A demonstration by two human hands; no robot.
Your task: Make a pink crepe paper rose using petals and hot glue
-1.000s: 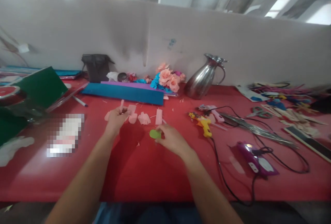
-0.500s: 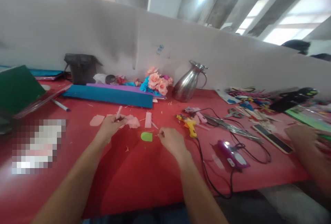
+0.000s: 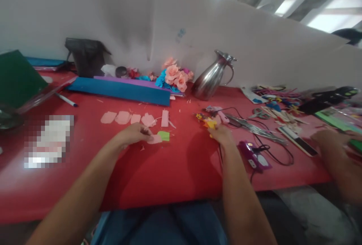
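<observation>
The left hand (image 3: 137, 134) pinches a pink paper petal (image 3: 154, 139) just beside a lime-green piece (image 3: 164, 136) on the red counter (image 3: 169, 177), in front of a row of pink pieces (image 3: 123, 117); the right hand (image 3: 223, 134) has its fingers curled around the yellow glue gun (image 3: 210, 123).

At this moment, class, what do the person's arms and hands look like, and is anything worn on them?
The left forearm and right forearm are bare, with no sleeve, cable or wristband visible. The left hand and right hand are ungloved; no ring or marking is discernible. Blue clothing shows below.
</observation>
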